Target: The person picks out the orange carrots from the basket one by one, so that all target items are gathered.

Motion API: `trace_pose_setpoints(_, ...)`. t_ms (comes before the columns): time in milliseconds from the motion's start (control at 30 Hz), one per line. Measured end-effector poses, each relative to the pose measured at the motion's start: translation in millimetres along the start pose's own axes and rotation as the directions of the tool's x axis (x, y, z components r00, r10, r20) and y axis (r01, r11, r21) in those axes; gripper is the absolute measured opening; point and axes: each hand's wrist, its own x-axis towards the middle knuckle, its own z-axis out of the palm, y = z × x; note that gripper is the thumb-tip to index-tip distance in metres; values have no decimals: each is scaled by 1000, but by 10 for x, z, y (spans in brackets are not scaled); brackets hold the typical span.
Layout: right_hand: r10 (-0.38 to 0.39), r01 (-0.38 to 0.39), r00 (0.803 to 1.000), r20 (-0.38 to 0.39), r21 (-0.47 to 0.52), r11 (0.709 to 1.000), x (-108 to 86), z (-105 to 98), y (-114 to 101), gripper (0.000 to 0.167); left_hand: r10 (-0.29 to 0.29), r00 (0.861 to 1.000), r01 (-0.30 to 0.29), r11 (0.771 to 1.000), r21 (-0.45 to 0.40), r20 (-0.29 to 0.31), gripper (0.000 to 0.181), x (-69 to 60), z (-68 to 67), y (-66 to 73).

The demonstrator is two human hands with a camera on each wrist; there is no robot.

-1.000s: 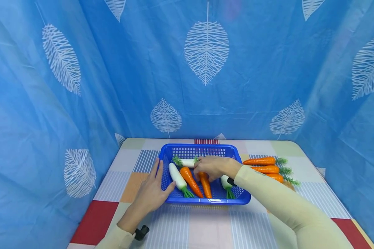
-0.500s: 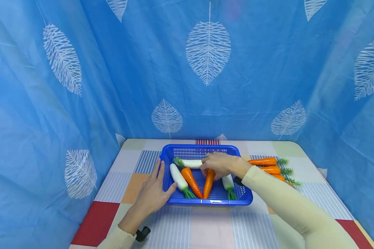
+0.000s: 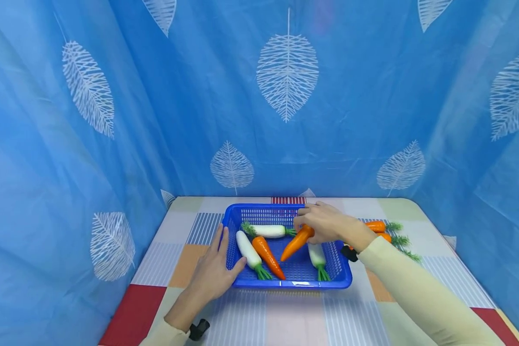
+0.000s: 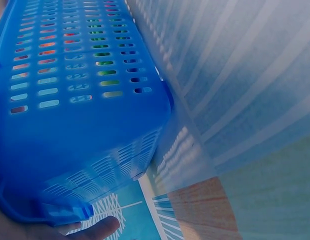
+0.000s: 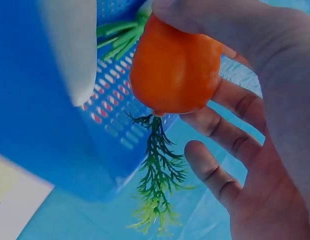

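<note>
My right hand [image 3: 324, 222] grips an orange carrot [image 3: 297, 242] by its thick end, thumb on one side and fingers on the other. In the right wrist view, the carrot's feathery green top [image 5: 157, 170] hangs free below the hand. The carrot is tilted over a blue plastic basket [image 3: 291, 284], its tip pointing down and left. My left hand [image 3: 214, 274] touches the basket's left rim with spread, straight fingers. Inside the basket lie another carrot [image 3: 268, 257] and white radishes: one at the left [image 3: 247, 249], one at the back [image 3: 268, 231], one at the right [image 3: 316, 257].
Right of the basket, several carrots [image 3: 376, 227] lie on the table, partly hidden by my right forearm. A checked cloth [image 3: 294, 317] covers the table. Blue curtains [image 3: 285, 144] with white leaf prints hang behind and at both sides.
The right hand has lifted the carrot from the basket's bottom and carried it right and up, which uncovers the back radish's green top. The left hand stays at the rim.
</note>
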Motion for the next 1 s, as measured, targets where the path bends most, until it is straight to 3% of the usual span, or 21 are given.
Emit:
trace_pose_setpoints(533, 121, -110, 977, -173, 73, 991, -490, -13, 140, 32, -2, 1000, 2, 1000, -8, -7, 102, -4, 4, -10)
trace_pose_setpoints(1000, 323, -296, 933, -160, 173, 939, -952, -8, 284, 33, -7, 1000, 7, 1000, -14, -10, 104, 0, 39, -28)
